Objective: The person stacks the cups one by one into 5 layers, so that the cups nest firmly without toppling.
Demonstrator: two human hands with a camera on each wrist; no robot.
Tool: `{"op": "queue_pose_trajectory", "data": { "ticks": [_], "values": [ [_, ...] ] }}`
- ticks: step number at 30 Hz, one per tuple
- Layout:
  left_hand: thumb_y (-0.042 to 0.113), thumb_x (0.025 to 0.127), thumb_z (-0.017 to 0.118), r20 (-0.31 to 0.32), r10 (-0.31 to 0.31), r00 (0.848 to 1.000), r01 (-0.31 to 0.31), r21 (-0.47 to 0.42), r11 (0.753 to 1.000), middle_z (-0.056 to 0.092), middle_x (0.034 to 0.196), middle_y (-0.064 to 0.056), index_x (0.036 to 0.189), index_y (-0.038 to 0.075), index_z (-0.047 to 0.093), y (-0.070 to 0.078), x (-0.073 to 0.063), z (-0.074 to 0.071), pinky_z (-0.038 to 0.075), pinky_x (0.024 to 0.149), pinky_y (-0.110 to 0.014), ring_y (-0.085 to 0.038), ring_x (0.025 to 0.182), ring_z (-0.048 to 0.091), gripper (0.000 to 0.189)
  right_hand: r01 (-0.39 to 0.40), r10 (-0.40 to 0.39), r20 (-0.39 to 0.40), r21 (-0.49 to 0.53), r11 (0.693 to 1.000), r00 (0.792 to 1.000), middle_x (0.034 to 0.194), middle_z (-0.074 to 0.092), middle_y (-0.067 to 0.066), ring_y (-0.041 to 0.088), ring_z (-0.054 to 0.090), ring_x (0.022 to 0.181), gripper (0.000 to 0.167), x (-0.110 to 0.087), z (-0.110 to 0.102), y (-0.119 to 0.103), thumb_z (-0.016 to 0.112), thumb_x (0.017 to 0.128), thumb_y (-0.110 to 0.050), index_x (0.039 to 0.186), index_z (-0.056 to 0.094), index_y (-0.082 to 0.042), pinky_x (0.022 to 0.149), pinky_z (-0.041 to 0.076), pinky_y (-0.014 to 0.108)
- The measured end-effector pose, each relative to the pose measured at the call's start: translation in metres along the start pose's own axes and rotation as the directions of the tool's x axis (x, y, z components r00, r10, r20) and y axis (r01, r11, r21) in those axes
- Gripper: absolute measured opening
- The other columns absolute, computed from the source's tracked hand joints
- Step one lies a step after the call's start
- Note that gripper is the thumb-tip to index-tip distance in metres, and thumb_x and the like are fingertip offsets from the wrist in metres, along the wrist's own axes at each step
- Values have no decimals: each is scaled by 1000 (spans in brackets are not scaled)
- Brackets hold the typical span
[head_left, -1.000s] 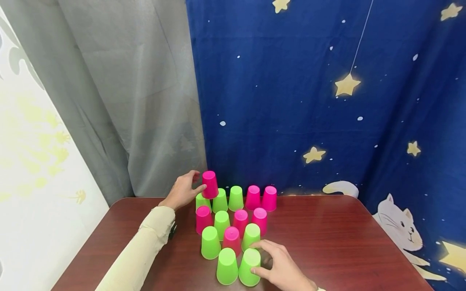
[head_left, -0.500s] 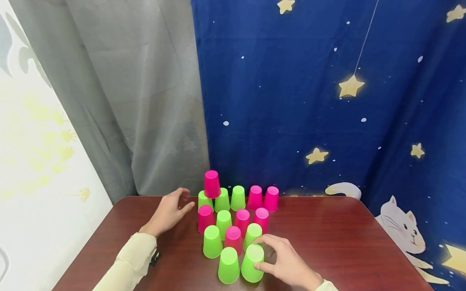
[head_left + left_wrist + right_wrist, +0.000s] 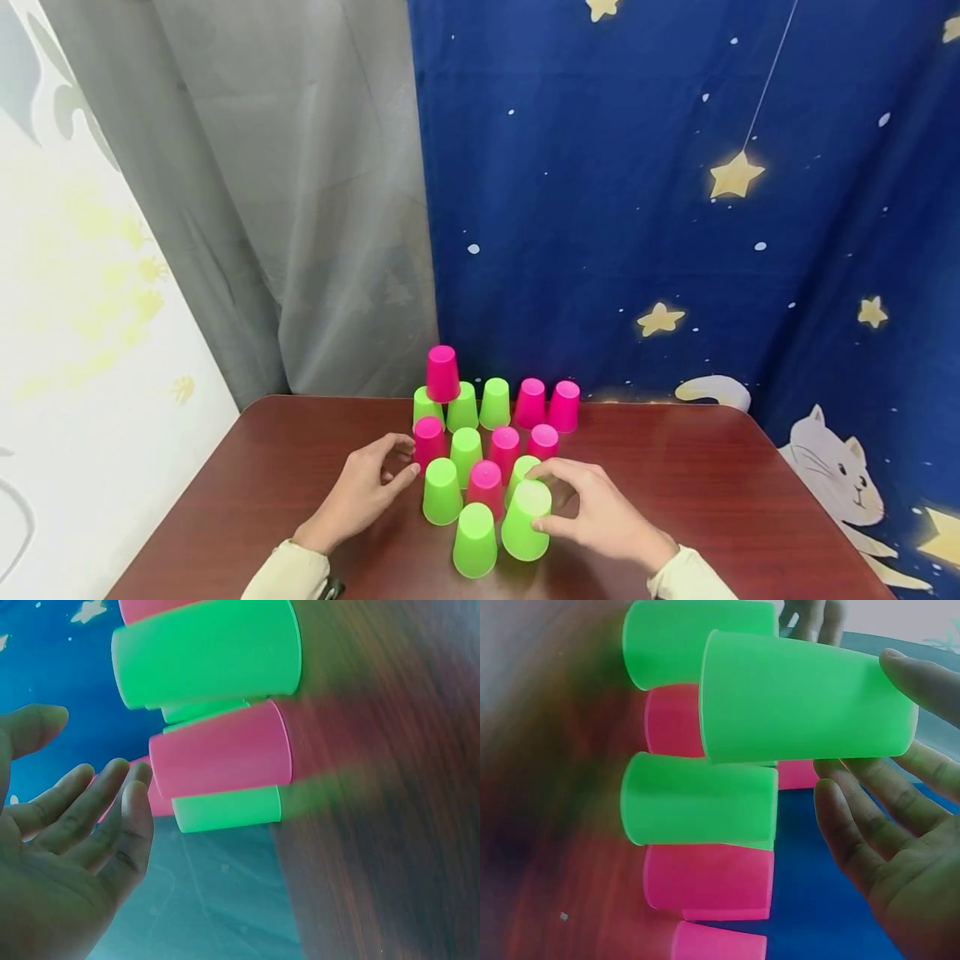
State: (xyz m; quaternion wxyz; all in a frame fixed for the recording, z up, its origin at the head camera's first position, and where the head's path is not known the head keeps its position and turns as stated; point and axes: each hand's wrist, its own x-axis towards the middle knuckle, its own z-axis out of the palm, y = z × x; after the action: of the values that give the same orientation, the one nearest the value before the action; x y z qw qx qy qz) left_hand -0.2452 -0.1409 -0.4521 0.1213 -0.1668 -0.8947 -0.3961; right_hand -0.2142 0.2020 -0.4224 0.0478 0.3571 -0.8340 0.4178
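Observation:
In the head view, my right hand (image 3: 600, 512) pinches an upside-down green cup (image 3: 527, 529) by its upper part, between thumb and fingers. The right wrist view has this held green cup (image 3: 802, 701) nearer the camera than the cups behind it. Just left of it stands another upside-down green cup (image 3: 475, 546). My left hand (image 3: 371, 483) holds nothing; its fingers reach towards a pink cup (image 3: 429, 442) at the left end of a row, with a green cup (image 3: 442, 492) close by. In the left wrist view, the fingers (image 3: 135, 825) are loosely spread beside the cups.
Several green and pink cups stand upside down in rows on the dark red table (image 3: 660, 508). At the back left, a pink cup (image 3: 442, 375) sits on top of the green ones. Behind the table hang a grey curtain (image 3: 352, 250) and a blue star curtain (image 3: 562, 208).
My left hand has let go of the pink cup on the back row and come down towards the front. The right hand has raised the front right green cup slightly.

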Motion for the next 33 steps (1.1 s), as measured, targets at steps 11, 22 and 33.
{"op": "queue_pose_trajectory", "data": {
  "ticks": [11,22,33],
  "values": [
    [8,85,77,-115,146,983,-146,13,989,70,98,2,112,11,67,20,-25,16,53,66,-20,-10,87,66,29,-13,13,29,-23,1000,999,102,71,-4,5,66,81,42,21,-26,-5,84,81,-26,119,66,-20,67,58,27],
    [4,84,76,-121,304,945,-304,15,952,69,92,6,108,10,65,39,-41,28,50,61,-16,-3,73,60,28,-62,65,40,-64,996,997,101,70,-5,10,65,83,43,49,-39,-2,85,80,-30,118,67,-20,66,56,24],
    [21,86,78,-17,307,952,-302,133,944,71,107,3,117,14,64,46,-49,41,58,75,-23,-8,88,70,35,-73,77,50,-75,995,996,98,71,-5,12,65,89,42,72,-46,0,85,80,-27,118,67,-20,72,58,26]
  ]
}}
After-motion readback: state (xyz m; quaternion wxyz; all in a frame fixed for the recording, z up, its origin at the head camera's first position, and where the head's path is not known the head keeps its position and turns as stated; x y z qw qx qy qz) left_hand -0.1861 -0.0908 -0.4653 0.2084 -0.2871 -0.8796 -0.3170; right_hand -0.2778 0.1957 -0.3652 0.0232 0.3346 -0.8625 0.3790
